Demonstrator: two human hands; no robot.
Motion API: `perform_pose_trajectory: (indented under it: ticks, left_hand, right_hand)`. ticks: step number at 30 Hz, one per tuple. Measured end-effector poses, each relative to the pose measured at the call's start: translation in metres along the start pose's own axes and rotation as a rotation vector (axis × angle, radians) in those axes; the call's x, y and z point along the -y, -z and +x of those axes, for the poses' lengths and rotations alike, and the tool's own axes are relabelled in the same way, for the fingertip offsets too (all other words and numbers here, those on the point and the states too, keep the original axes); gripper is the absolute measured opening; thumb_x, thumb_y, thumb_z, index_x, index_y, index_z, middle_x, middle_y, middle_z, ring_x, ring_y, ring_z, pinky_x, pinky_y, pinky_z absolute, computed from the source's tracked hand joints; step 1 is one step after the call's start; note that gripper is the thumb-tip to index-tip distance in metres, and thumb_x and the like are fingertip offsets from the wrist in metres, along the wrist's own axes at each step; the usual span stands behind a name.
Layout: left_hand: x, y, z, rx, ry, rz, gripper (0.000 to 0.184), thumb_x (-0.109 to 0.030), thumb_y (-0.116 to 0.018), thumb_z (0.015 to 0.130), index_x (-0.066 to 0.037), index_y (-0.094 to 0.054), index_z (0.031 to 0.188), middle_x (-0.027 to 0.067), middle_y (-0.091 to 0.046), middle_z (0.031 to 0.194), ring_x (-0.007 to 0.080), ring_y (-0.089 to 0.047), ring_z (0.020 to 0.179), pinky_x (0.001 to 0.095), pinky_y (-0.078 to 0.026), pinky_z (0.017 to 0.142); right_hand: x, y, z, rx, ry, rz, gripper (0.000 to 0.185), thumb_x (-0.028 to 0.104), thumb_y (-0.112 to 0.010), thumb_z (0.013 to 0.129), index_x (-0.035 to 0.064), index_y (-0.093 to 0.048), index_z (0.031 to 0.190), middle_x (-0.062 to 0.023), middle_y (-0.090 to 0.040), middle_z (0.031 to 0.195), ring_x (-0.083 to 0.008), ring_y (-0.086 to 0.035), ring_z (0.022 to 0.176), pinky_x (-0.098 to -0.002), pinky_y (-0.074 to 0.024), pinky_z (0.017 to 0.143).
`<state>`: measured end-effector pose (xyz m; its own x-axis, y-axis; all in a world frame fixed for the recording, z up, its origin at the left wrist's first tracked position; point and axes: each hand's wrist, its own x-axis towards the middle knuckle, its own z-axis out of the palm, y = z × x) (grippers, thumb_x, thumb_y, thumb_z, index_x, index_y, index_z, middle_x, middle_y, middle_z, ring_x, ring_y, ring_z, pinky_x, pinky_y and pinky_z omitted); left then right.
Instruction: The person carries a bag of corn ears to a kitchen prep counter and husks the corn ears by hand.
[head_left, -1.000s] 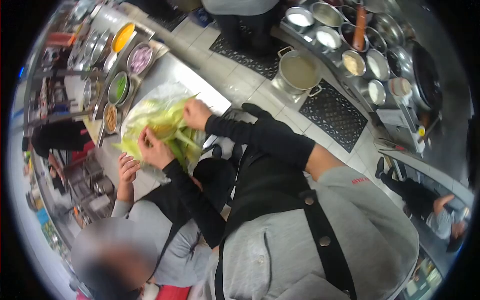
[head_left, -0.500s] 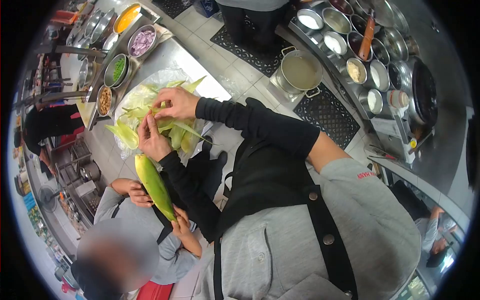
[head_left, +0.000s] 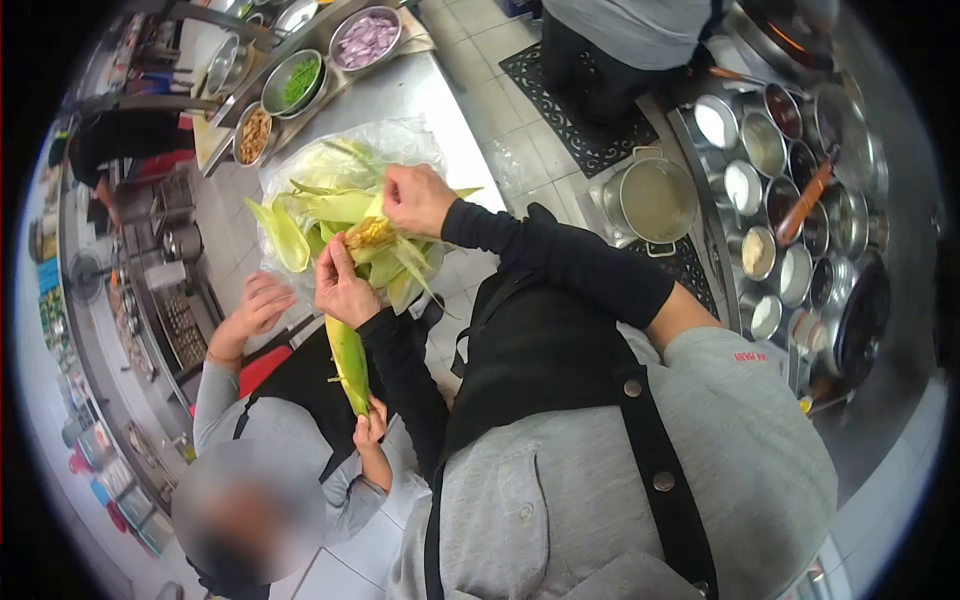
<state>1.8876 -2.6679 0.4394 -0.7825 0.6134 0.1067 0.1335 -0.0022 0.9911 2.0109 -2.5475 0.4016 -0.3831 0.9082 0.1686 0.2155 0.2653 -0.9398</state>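
Observation:
Fingers of my left hand [head_left: 345, 285] grip an ear of corn [head_left: 370, 235], its yellow kernels partly bared. Just above and to the right, my right hand [head_left: 418, 200] is closed on corn husk beside the ear; its fingertips are partly hidden. Loose green husks [head_left: 285, 235] lie around and under both hands, on a clear plastic bag [head_left: 405, 140] over the metal table. Below my left hand is another ear of corn in its husk [head_left: 348, 365], held at its lower end by a co-worker's hand [head_left: 369, 424]. That person's other hand [head_left: 265, 303] is raised with fingers apart.
Bowls of chopped purple onion [head_left: 368, 42], green pieces [head_left: 298, 84] and brown pieces [head_left: 254, 138] stand behind the husks. A large pot [head_left: 656, 200] is on the floor side at right, near a counter of metal containers [head_left: 765, 142]. Another person [head_left: 620, 50] stands at the back.
My hands have drawn apart, and yellow kernels now show between them. The co-worker's one hand has let go of the other ear and lifted away. The whole view has shifted.

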Motion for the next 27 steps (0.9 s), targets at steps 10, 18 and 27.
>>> perform_pose_trajectory:
  ticks: [10, 18, 27]
  left_hand:
    - [-0.005, -0.022, -0.02, -0.098, 0.11, -0.037, 0.043, -0.017, -0.064, 0.103, 0.001, -0.048, 0.138, 0.0131, -0.061, 0.12, 0.0189, -0.064, 0.1, 0.0308, -0.058, 0.081]
    - [-0.014, -0.03, -0.033, -0.093, -0.033, 0.347, 0.032, -0.004, -0.079, 0.089, 0.001, -0.065, 0.118, 0.0078, -0.068, 0.098, 0.0144, -0.064, 0.085, 0.024, -0.051, 0.077]
    - [0.052, 0.008, -0.041, -0.184, -0.043, 0.456, 0.015, -0.005, -0.078, 0.09, 0.006, -0.069, 0.095, 0.0087, -0.071, 0.087, 0.0153, -0.066, 0.078, 0.0284, -0.053, 0.073]
  right_hand:
    - [-0.022, 0.013, 0.022, 0.105, -0.115, 0.184, 0.014, 0.012, -0.066, 0.077, 0.0001, -0.059, 0.081, -0.0197, -0.067, 0.071, -0.0408, -0.069, 0.07, -0.0466, -0.0549, 0.068]
    - [-0.013, 0.026, 0.035, 0.315, 0.037, 0.222, 0.018, 0.003, -0.058, 0.076, 0.0012, -0.062, 0.093, -0.0196, -0.066, 0.075, -0.0388, -0.068, 0.076, -0.0445, -0.0545, 0.071]
    - [-0.045, 0.02, 0.044, 0.117, 0.097, 0.106, 0.008, 0.002, -0.056, 0.074, 0.0006, -0.064, 0.074, -0.0196, -0.066, 0.075, -0.0394, -0.067, 0.077, -0.0467, -0.0542, 0.075]
